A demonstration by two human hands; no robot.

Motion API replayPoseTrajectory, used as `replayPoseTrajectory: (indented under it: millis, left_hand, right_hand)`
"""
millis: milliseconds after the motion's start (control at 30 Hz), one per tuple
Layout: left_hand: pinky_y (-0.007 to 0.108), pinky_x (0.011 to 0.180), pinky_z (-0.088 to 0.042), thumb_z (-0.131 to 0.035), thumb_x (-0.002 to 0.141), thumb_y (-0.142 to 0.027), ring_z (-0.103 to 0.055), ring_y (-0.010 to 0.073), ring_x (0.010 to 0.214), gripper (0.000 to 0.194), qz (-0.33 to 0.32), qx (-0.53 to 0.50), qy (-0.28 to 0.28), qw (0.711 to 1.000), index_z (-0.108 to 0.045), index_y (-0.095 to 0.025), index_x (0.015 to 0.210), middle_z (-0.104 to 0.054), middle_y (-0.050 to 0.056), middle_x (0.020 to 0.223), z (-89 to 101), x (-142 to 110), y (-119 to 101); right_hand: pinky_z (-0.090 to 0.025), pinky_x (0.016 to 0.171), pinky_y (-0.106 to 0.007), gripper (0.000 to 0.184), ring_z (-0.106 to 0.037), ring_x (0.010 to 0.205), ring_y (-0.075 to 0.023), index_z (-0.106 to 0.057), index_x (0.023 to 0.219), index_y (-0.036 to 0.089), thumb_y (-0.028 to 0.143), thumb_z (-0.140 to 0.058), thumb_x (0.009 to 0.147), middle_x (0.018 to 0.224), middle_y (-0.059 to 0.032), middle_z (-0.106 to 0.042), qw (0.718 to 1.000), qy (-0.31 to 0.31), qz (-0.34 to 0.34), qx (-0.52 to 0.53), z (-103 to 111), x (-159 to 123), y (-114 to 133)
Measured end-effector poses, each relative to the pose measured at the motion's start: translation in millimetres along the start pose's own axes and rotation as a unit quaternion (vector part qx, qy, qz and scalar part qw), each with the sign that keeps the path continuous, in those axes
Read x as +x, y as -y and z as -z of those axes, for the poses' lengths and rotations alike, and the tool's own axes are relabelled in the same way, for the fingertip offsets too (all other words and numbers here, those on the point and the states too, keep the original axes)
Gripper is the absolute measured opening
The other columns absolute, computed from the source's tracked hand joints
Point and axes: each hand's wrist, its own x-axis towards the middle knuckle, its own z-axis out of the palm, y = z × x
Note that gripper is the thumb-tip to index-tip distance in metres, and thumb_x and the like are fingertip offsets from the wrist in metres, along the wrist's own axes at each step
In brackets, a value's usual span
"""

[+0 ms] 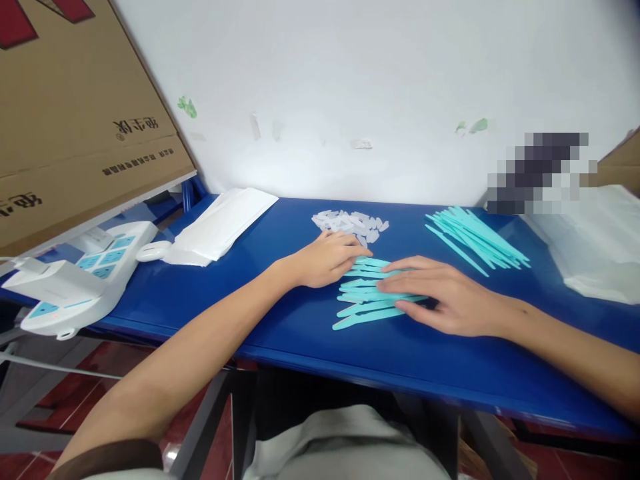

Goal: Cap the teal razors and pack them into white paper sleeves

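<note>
Slim turquoise sticks that look like eyebrow razors (357, 310) lie side by side in a row on the blue table (280, 313), their wider ends to the left. My right hand (450, 297) rests over the handle ends, fingers spread and lightly touching several of them. At the far end of the row is my left hand (327, 260), its fingers bent and drawn together near the razor tips. Whatever sits under those fingertips is hidden. Just beyond that hand is a heap of small translucent caps (350, 223), partly covered by it.
A second bundle of turquoise razors (473, 237) lies at the back right, beside clear plastic bags (595, 247). White paper sheets (225, 223) and a white power strip (113, 267) are on the left. A large cardboard box (90, 113) stands behind the strip; a white wall (350, 87) closes off the back.
</note>
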Motion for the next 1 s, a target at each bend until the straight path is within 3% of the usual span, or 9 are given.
replayPoseTrajectory:
  millis: [400,600,1000]
  left_hand:
    - [0.042,0.102,-0.032,-0.024,0.111,-0.028,-0.059,0.0285,0.121,0.048,0.001,-0.013,-0.006,1.000,-0.054,-0.020,0.147,-0.066,0.012,0.133,0.1,0,0]
    - [0.043,0.103,-0.032,-0.026,0.111,-0.027,-0.061,0.0286,0.119,0.048,0.006,-0.018,-0.008,1.000,-0.054,-0.019,0.148,-0.068,0.012,0.131,0.9,0,-1]
    - [0.044,0.104,-0.036,-0.028,0.110,-0.027,-0.062,0.0289,0.122,0.047,0.009,-0.007,-0.010,1.000,-0.054,-0.020,0.149,-0.069,0.012,0.133,1.6,1,-1]
  right_hand:
    - [-0.058,0.103,-0.042,0.031,-0.069,0.126,-0.0280,-0.074,0.127,0.022,0.026,-0.061,0.100,0.121,-0.0060,-0.080,1.000,0.008,-0.017,-0.009,2,-3,0]
    - [-0.058,0.102,-0.038,0.025,-0.072,0.118,-0.0238,-0.077,0.117,0.022,0.018,-0.063,0.097,0.110,-0.0048,-0.083,0.999,-0.001,0.029,0.040,3,2,7]
    - [-0.057,0.099,-0.038,0.027,-0.073,0.112,-0.0234,-0.077,0.116,0.023,0.013,-0.063,0.095,0.106,-0.0046,-0.083,0.998,-0.019,0.044,0.043,0,2,13]
